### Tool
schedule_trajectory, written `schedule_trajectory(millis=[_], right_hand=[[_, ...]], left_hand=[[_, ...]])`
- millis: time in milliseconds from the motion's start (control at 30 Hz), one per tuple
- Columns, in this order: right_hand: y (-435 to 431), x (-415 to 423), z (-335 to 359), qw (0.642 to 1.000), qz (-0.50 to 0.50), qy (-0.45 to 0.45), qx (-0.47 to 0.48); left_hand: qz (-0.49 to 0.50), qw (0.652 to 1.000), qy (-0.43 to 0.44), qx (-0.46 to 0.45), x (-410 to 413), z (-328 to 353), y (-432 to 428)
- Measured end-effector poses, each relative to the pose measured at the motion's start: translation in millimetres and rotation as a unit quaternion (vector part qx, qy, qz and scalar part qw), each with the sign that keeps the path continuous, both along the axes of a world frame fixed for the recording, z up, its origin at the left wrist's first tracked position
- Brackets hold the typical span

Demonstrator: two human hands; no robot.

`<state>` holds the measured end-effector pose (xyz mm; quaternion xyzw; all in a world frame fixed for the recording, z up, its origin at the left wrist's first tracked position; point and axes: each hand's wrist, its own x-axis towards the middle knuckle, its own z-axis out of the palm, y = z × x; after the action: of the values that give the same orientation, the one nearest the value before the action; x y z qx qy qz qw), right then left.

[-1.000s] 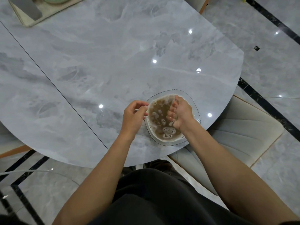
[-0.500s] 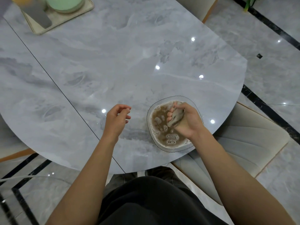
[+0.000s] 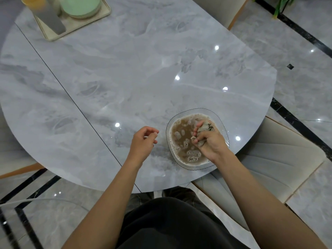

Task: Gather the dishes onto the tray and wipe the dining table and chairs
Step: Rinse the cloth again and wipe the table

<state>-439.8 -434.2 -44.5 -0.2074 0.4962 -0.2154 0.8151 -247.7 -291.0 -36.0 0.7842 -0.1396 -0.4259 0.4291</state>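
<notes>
A clear glass bowl (image 3: 220, 121) of brown, foamy water stands near the front right edge of the grey marble dining table (image 3: 125, 78). My right hand (image 3: 209, 142) is over the bowl and grips a wet grey cloth (image 3: 206, 127), bunched between the fingers. My left hand (image 3: 142, 141) hovers just left of the bowl with loosely curled fingers and holds nothing. At the far left corner a beige tray (image 3: 100, 16) carries a green plate (image 3: 80, 5), a grey upright item (image 3: 50, 17) and a glass with orange drink (image 3: 33, 0).
A cream padded chair (image 3: 273, 159) stands tucked at the table's right, by my right arm. Another chair back (image 3: 231, 18) shows at the far side, and a wooden chair edge (image 3: 19, 170) at the left. The floor is glossy grey tile with black stripes. A dark seam crosses the tabletop diagonally.
My left hand let go of the bowl's rim and drew away to the left. My right hand lifted the cloth out of the water and squeezes it above the bowl.
</notes>
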Motion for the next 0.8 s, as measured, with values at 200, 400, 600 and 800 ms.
schedule_trajectory(millis=[200, 400, 600, 800], right_hand=[[-2, 2, 3, 0.998, 0.041, 0.050, 0.022], [5, 19, 15, 0.979, -0.012, 0.202, 0.001], [8, 21, 18, 0.990, -0.004, 0.135, 0.050], [8, 17, 11, 0.991, -0.020, 0.107, 0.075]], left_hand=[[-0.035, 0.999, 0.001, 0.001, -12, 1, -2], [-0.036, 0.999, 0.005, 0.006, -13, 2, -2], [-0.022, 1.000, 0.003, -0.004, -11, 4, 0], [-0.015, 1.000, 0.002, -0.012, -7, -2, 5]])
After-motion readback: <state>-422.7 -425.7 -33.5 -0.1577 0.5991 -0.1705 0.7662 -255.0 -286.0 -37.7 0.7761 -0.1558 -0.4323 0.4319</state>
